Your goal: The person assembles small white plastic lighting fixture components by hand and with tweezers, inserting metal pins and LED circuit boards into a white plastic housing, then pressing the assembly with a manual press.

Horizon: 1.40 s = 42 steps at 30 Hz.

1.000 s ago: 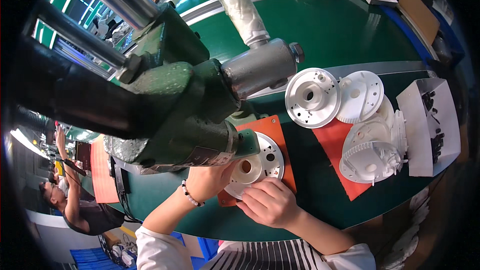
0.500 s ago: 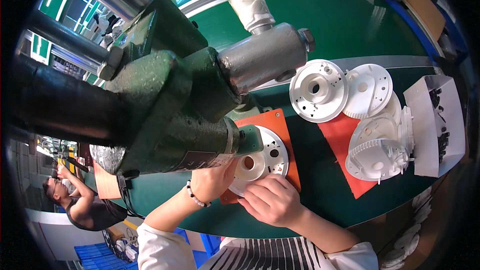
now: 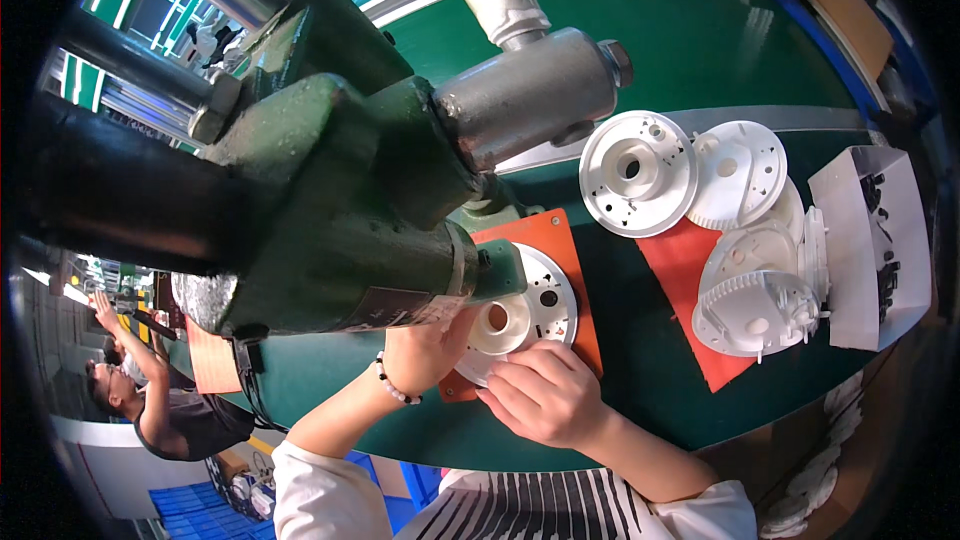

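Observation:
A round white plastic disc [image 3: 552, 328] with a raised central ring and small holes lies on an orange plate [image 3: 566, 258] beneath the head of a green press [image 3: 345, 240]. My left hand [image 3: 425, 352], with a beaded bracelet at the wrist, reaches to the disc's left side. Its fingers are hidden behind the press head. Curled at the near edge of the disc, my right hand [image 3: 545, 395] has its fingers closed on the rim. Whether a small part is also between those fingertips cannot be seen.
Several white plastic discs [image 3: 638, 202] are piled at the right, partly on a red sheet [image 3: 670, 265]. Beyond them stands a white box [image 3: 850, 270] holding small black parts. A metal press lever [image 3: 525, 95] juts out above. At far left a co-worker [image 3: 185, 415] raises an arm.
My hands keep nearly the same place on the disc. The whole view has shifted slightly, with the press appearing a little higher. The co-worker's hand has risen.

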Available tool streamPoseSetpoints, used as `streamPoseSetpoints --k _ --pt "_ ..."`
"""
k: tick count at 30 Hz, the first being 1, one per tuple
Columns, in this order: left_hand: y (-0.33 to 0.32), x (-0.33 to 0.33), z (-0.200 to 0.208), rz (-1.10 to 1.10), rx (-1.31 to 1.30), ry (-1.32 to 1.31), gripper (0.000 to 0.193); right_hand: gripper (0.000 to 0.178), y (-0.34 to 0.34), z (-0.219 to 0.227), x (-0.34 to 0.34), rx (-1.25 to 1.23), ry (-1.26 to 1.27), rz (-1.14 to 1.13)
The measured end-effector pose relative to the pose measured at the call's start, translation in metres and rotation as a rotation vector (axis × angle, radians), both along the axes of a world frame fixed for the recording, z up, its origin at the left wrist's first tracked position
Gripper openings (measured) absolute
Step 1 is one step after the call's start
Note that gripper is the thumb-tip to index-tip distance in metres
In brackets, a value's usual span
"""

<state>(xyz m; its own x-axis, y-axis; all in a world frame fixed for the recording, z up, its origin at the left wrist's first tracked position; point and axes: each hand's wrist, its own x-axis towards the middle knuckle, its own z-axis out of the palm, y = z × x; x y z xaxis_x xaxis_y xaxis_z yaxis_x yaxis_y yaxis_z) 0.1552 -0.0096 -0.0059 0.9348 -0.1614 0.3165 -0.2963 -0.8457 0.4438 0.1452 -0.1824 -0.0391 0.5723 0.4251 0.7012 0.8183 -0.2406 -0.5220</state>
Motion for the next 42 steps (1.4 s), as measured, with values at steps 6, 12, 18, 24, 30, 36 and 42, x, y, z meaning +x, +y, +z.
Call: streamPoseSetpoints --k 6,12,18,24,30,36,42 --pt "-0.002 0.002 0.001 -0.034 0.095 -0.104 0.022 0.015 0.0 0.0 0.0 -0.003 -0.007 0.01" --pt "0.0 0.003 0.006 -0.066 0.16 -0.132 0.023 0.013 0.0 -0.001 0.001 0.022 -0.029 0.01" --pt "-0.001 0.004 0.016 -0.097 0.242 -0.097 0.023 0.013 0.0 0.0 0.001 0.027 -0.015 0.015" --pt "0.003 0.007 0.011 -0.129 0.262 -0.109 0.022 0.013 0.0 0.001 0.001 0.019 -0.003 0.022" --pt "0.007 0.004 -0.01 0.076 -0.193 0.07 0.02 0.011 0.0 0.002 0.002 0.018 -0.011 0.032" --pt "0.003 0.006 -0.007 0.071 -0.287 0.056 0.019 0.01 0.0 0.001 0.001 0.022 -0.002 0.026" --pt "0.005 0.008 0.013 -0.072 -0.162 0.031 0.014 0.01 -0.001 0.002 0.002 0.031 -0.006 0.026"
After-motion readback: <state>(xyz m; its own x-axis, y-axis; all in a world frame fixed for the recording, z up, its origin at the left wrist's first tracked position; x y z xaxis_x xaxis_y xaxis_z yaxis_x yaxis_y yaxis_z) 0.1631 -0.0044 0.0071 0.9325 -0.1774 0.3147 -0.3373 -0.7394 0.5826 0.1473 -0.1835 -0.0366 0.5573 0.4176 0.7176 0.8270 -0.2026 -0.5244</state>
